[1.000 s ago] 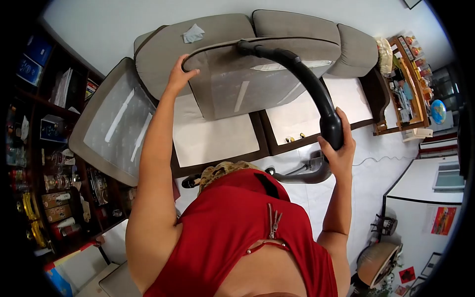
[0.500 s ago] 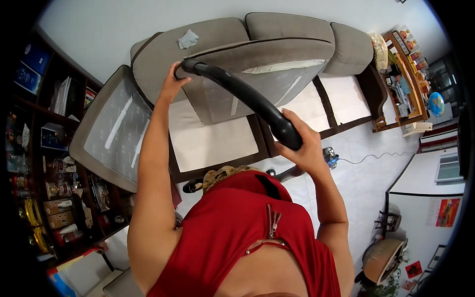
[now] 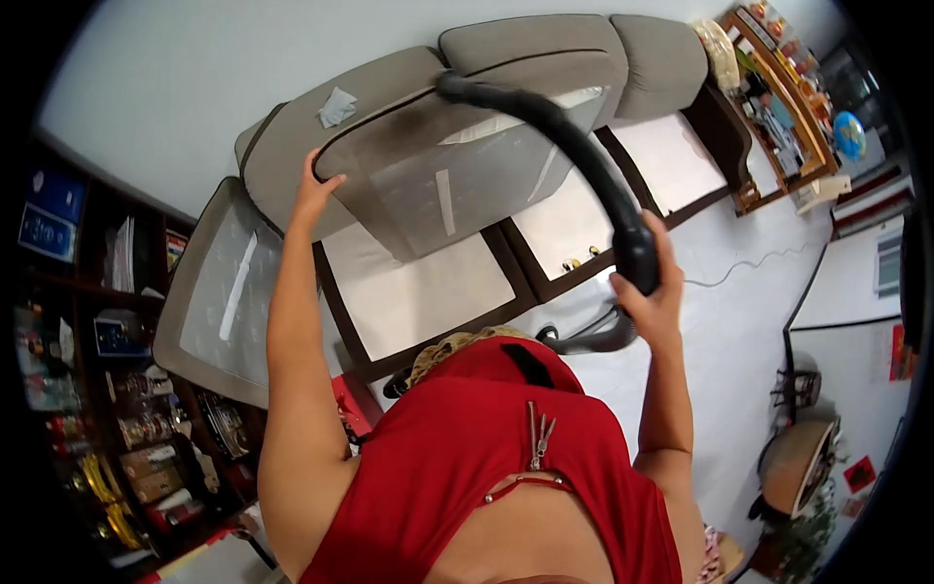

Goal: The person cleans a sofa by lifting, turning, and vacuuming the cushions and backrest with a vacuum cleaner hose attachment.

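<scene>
My right hand (image 3: 654, 287) is wrapped round the lower end of a black curved vacuum cleaner tube (image 3: 584, 156). The tube's far tip rests at or just over the top edge of a grey sofa cushion (image 3: 389, 195), which stands tilted up with its underside towards me. At the cushion's left corner, my left hand (image 3: 317, 190) grips the edge, thumb in front and fingers behind. Below lies the sofa base (image 3: 418, 292), pale panels in a dark brown frame. A hose (image 3: 598, 336) runs beneath my right hand.
Another cushion (image 3: 219, 292) leans at the left, beside a dark shelf unit (image 3: 92, 292) full of goods. A grey cloth (image 3: 338, 108) lies on the backrest. At the far right stand a wooden cabinet (image 3: 769, 107) and a blue globe (image 3: 849, 136). A cord (image 3: 749, 265) trails over the white floor.
The tube's tip has moved right along the cushion's top edge, away from my left hand. My right hand has shifted right with it. My left hand keeps hold of the cushion; the view has turned slightly.
</scene>
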### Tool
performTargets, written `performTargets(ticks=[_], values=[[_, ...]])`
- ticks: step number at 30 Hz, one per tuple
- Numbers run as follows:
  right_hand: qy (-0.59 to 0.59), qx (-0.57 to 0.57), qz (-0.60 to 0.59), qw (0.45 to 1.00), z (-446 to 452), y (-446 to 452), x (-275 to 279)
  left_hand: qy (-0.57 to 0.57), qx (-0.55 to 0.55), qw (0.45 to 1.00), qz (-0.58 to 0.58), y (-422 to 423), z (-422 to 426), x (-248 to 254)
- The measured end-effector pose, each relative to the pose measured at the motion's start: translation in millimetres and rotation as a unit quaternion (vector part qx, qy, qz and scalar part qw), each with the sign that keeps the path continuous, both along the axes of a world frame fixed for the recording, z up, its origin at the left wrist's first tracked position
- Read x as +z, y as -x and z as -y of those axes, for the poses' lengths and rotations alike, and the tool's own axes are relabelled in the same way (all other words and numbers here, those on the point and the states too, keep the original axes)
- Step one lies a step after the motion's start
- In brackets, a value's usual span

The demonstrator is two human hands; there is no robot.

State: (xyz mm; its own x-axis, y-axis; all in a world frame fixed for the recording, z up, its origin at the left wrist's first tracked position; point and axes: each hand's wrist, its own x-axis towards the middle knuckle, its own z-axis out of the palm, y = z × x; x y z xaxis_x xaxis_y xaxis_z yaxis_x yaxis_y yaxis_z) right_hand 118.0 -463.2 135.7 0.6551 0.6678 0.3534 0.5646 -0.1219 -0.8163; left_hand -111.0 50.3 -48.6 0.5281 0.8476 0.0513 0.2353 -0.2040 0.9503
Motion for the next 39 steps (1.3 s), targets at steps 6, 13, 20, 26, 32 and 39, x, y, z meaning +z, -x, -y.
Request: performTargets(ticks=[6, 13, 20, 26, 32, 39], values=[[0.007, 0.06, 0.054, 0.997, -50, 1, -63, -0.047, 0.005, 0.997, -0.054, -13, -13, 18], [-0.024, -0.048, 0.026, 0.998, -15, -34, -92, -0.056, -0.014, 0.995, -0.077, -21, -18, 30], [-0.026, -0.061, 0.005, 0.998, -4, -39, -101, -0.108, -0.014, 0.988, -0.107, -30, -44, 30], [-0.007, 0.079, 0.031, 0.996, -43, -14, -113, -0.191, -0.063, 0.955, -0.22, -37, -55, 51], [-0.05, -0.024, 0.05, 0.997, -24, -66, -121, -0.22, -0.046, 0.928, -0.298, -45, -59, 62], [-0.064, -0.206, -0.151, 0.965, 41, -114, -99, -0.225, -0.076, 0.925, -0.296, -22, -50, 52]])
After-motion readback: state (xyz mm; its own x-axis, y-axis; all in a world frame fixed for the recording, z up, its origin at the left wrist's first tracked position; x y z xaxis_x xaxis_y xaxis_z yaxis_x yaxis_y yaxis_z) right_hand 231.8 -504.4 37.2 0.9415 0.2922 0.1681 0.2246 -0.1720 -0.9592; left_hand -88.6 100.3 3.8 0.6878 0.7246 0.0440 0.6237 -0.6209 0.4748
